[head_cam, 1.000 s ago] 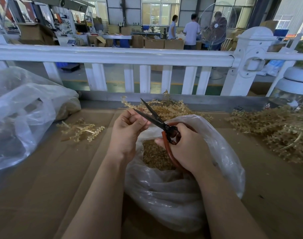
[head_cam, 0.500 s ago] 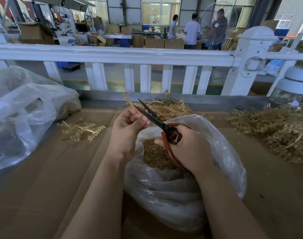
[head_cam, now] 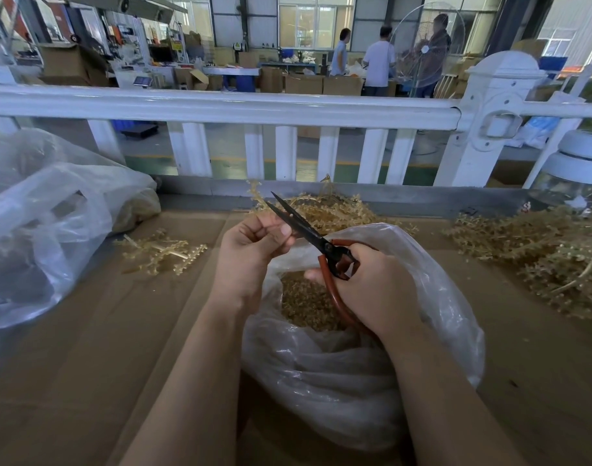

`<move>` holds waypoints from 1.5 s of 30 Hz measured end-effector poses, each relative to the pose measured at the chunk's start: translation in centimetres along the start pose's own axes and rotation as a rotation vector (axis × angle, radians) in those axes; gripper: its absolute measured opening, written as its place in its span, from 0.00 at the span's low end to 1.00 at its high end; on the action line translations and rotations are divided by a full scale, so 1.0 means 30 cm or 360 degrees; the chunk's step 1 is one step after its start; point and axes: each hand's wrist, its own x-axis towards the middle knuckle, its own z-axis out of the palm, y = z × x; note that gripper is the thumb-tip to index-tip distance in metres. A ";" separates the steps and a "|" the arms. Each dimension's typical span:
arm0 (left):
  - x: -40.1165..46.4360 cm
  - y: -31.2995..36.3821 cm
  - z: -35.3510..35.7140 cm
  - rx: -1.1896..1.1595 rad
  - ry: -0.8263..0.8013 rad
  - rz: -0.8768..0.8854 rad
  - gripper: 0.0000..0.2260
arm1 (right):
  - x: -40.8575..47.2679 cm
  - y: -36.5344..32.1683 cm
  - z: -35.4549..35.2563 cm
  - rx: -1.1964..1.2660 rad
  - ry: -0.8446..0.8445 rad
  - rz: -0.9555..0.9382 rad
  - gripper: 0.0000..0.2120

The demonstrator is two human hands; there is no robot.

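My right hand [head_cam: 372, 290] grips black scissors [head_cam: 308, 230] by their red-brown handles, blades slightly parted and pointing up and left. My left hand [head_cam: 254, 250] is curled just left of the blades, fingertips pinched at the lower blade; what it pinches is too small to make out. Both hands hover over the mouth of a clear plastic bag [head_cam: 355, 381] that holds small golden-brown cut pieces [head_cam: 304, 304].
Golden plastic sprigs lie in a heap [head_cam: 328, 210] behind the bag, a small bunch [head_cam: 160, 252] at left and a large pile [head_cam: 540, 260] at right. A second clear bag [head_cam: 45, 230] fills the left. A white railing [head_cam: 254, 105] borders the cardboard-covered table [head_cam: 103, 348].
The scissor blades have closed from wide apart to nearly together at my left fingertips. Both hands stay in the same place over the bag.
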 end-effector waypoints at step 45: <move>-0.025 -0.014 0.062 0.0046 -0.0161 -0.0306 0.08 | 0.034 0.001 0.032 0.1051 -0.0088 0.0486 0.08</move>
